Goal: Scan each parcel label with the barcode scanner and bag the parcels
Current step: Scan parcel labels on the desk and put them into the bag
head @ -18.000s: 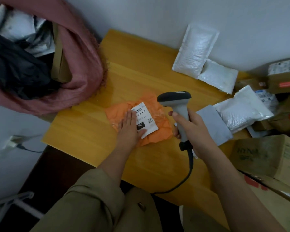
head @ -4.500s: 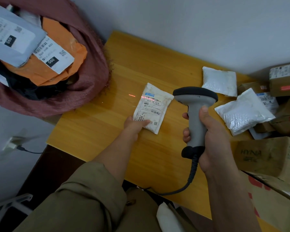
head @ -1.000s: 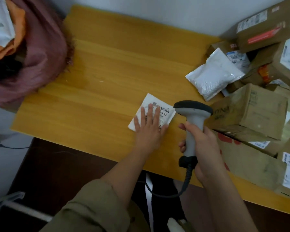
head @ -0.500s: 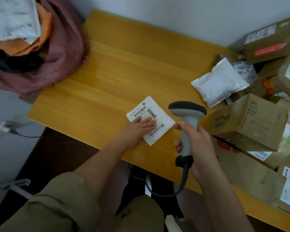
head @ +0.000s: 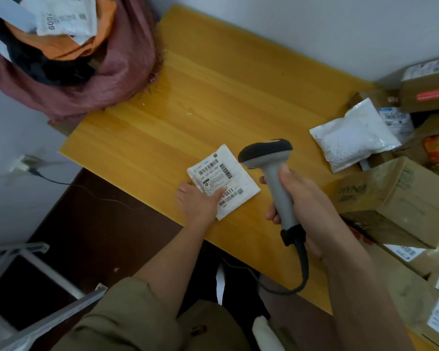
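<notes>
The white parcel [head: 223,181] lies flat, label up, near the front edge of the table [head: 200,97]. My left hand [head: 200,202] rests on its near corner, fingers straight, pressing it down. My right hand [head: 304,196] grips the grey handle of the barcode scanner [head: 271,171], whose black head hangs just right of the parcel. A dark-red bag [head: 107,72] holding scanned parcels stands at the table's left end. Cardboard boxes [head: 401,198] and a white mailer [head: 350,138] crowd the right side.

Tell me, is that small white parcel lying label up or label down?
Label up: the small white parcel lies flat on the table, barcodes showing.
</notes>
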A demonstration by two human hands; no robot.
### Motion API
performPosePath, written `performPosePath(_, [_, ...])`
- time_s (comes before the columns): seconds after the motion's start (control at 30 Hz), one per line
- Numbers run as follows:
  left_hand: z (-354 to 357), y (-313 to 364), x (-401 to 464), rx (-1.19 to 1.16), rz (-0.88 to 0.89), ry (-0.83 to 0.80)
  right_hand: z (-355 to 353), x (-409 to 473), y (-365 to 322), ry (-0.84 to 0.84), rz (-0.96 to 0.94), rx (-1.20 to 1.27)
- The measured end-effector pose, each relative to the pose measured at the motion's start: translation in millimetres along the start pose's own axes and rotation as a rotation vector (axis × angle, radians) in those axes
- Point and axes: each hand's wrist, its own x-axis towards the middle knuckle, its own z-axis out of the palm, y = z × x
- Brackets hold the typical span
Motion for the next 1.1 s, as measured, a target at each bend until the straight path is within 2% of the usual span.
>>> performPosePath(0.1, [-3,5,12,0.046,-0.052,-0.041,0,-4,-10,-0.059,-0.058,-0.088])
performPosePath(0.3, [-4,6,21,-0.064,-0.141,-0.119,3,-14,-26,-0.137,-0.149,-0.105])
performPosePath(0.4, [-5,6,19,-0.126,-0.144,-0.105,4,-18,-31,-0.157,-0.186,-0.153])
performPosePath(0.77, [-10,12,19,-0.241,-0.265,-0.173,1,-26,-34,-0.146,-0.211,-0.142])
performPosePath(1.1, [-15,13,17,-0.332,-0.252,-0.249,-9,-39,-33,-0.119,-0.242,-0.155])
